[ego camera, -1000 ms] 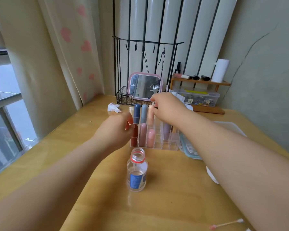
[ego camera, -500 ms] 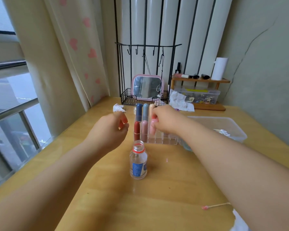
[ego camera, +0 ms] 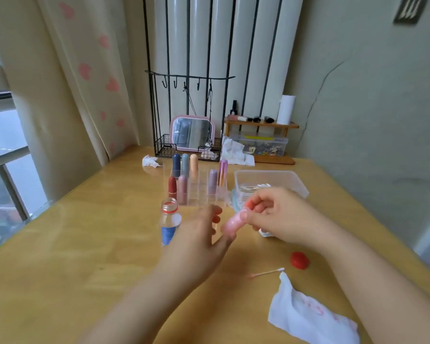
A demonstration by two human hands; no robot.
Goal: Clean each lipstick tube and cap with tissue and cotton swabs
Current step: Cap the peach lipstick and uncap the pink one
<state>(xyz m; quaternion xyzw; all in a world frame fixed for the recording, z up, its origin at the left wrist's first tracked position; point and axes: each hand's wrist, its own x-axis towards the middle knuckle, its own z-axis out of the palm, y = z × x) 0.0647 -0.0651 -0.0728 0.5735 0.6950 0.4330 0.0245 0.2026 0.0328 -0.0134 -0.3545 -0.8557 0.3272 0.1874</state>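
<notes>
My right hand (ego camera: 278,217) pinches a pink lipstick tube (ego camera: 232,223) over the middle of the table. My left hand (ego camera: 201,242) is just left of the tube with fingers loosely spread, its fingertips at the tube's lower end; blur hides whether they touch. Several more lipsticks stand in a clear organizer (ego camera: 199,194) behind. A used cotton swab (ego camera: 267,272) and a stained white tissue (ego camera: 308,316) lie at the front right. A clear box with cotton swabs (ego camera: 293,182) sits at the right.
An uncapped small water bottle (ego camera: 169,223) stands left of my hands, its red cap (ego camera: 299,260) lying at the right. A crumpled tissue (ego camera: 150,161), a wire basket with a pink mirror (ego camera: 193,132) and a wooden shelf (ego camera: 261,125) line the back.
My right hand lifted the pink lipstick out of the organizer and brought it toward me. My left hand moved in beside it. The camera tilted down.
</notes>
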